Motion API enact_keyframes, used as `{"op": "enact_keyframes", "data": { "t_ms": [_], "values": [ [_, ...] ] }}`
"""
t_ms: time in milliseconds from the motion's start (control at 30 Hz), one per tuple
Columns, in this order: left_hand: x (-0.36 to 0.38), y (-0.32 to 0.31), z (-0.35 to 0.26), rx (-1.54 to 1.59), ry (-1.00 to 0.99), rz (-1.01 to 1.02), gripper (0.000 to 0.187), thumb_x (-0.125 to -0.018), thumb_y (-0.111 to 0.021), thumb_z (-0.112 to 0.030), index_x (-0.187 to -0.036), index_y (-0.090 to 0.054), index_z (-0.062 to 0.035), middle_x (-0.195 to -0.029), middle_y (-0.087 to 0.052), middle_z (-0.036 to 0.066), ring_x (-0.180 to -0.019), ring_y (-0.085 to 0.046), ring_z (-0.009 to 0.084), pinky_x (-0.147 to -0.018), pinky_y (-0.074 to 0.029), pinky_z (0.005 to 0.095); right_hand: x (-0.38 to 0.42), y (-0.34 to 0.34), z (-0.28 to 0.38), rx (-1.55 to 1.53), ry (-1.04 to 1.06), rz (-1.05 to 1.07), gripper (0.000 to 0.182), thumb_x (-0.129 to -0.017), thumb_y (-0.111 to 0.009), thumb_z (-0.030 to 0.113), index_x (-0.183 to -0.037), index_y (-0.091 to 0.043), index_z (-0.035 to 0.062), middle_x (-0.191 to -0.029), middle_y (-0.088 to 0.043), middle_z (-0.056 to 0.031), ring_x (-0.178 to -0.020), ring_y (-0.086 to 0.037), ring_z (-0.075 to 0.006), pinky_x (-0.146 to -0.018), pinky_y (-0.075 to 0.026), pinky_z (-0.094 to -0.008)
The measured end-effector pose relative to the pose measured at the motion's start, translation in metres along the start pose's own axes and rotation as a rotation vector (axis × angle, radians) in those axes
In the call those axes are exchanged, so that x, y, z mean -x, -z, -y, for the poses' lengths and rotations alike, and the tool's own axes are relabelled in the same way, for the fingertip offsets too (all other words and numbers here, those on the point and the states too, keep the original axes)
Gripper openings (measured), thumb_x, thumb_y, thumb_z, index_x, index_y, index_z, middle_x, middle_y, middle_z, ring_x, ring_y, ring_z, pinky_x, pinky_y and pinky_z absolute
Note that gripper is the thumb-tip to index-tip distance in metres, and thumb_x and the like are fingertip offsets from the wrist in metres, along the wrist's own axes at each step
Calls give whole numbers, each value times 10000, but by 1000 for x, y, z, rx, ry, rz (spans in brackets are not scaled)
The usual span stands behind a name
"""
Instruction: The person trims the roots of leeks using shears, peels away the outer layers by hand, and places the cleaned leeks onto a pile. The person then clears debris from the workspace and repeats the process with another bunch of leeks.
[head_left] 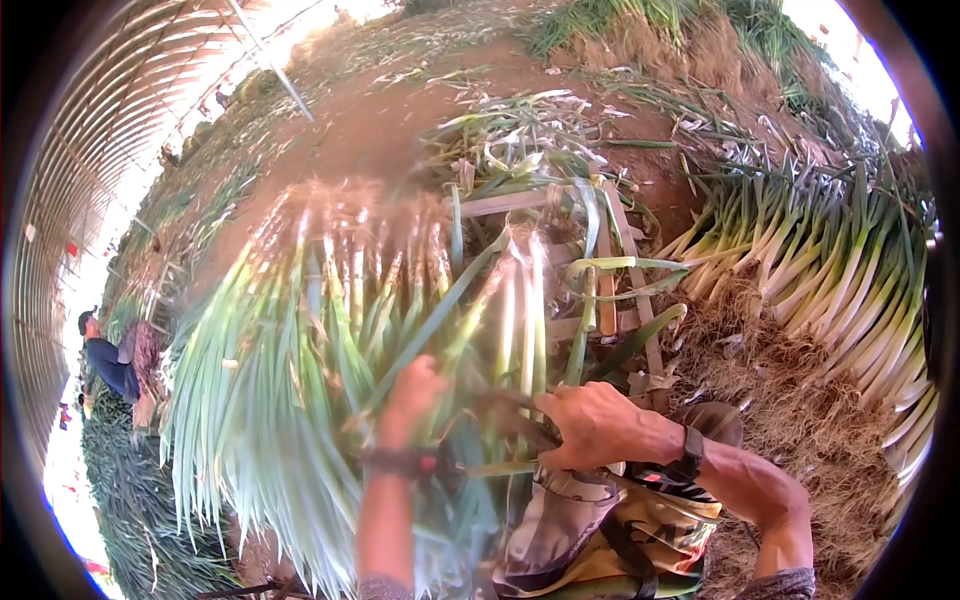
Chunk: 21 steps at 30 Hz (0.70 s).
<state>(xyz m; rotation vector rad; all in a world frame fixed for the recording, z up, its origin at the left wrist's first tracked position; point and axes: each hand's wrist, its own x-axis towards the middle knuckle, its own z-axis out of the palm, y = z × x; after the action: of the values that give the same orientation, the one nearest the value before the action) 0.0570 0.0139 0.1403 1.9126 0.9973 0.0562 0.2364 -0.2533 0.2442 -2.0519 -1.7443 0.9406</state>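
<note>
My left hand (412, 395) is smeared by motion over the leaves of a large heap of green onions (290, 340). Its fingers are too blurred to show what they hold, if anything. Closer to my lap, my right hand (605, 425) is closed, with a dark, flat, blurred strip (515, 415) at its fingers. I cannot make out what kind of thing the strip is. A few green onions with white stalks (520, 310) lie just beyond my hands, roots pointing away from me. Their lower leaves are partly hidden by my hands.
A wooden slatted frame (628, 235) stands ahead, with loose leaves on it. To the right lies a row of green onions (800, 260) with bushy roots (770, 400). More bundles (660, 40) are at the back. At far left is a person in dark clothes (112, 365).
</note>
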Motion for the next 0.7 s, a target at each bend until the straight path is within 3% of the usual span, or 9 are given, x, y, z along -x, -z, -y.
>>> {"op": "enact_keyframes", "data": {
  "t_ms": [167,333,467,567,700],
  "values": [
    [-18,-3,43,220,-47,90,294,-814,-699,-141,-1039,-663,45,-924,-649,57,-833,-596,164,-772,-471,289,-2,5,2,-81,93,28,468,-749,-790,363,-990,-602,8,-844,-666,-186,-761,-678,-404,-663,-541,-508],
    [-32,-6,73,72,-252,51,234,-841,-684,-182,-967,-661,14,-866,-607,31,-780,-545,139,-718,-447,289,2,-2,12,-23,75,-47,488,-754,-792,381,-997,-594,7,-844,-657,-209,-730,-676,-413,-629,-538,-503],
    [10,2,-21,-1,-48,84,251,-893,-663,-278,-874,-627,-31,-774,-523,-3,-713,-475,127,-641,-401,326,-8,-1,5,0,13,-6,523,-750,-792,405,-1022,-600,1,-850,-648,-225,-736,-675,-413,-638,-535,-504],
    [13,-2,-38,-49,-31,59,321,-910,-659,-338,-827,-589,-36,-729,-463,-4,-677,-441,137,-612,-378,358,-9,-2,0,-11,-20,39,553,-748,-790,415,-1066,-610,-1,-860,-651,-225,-776,-677,-412,-675,-538,-502],
    [9,-6,-38,-83,29,17,373,-866,-714,-364,-833,-605,-8,-733,-527,39,-688,-488,167,-625,-403,360,-6,4,-4,-46,-61,-20,574,-743,-788,400,-1120,-622,0,-881,-665,-222,-835,-678,-412,-728,-541,-494]
  ]
}}
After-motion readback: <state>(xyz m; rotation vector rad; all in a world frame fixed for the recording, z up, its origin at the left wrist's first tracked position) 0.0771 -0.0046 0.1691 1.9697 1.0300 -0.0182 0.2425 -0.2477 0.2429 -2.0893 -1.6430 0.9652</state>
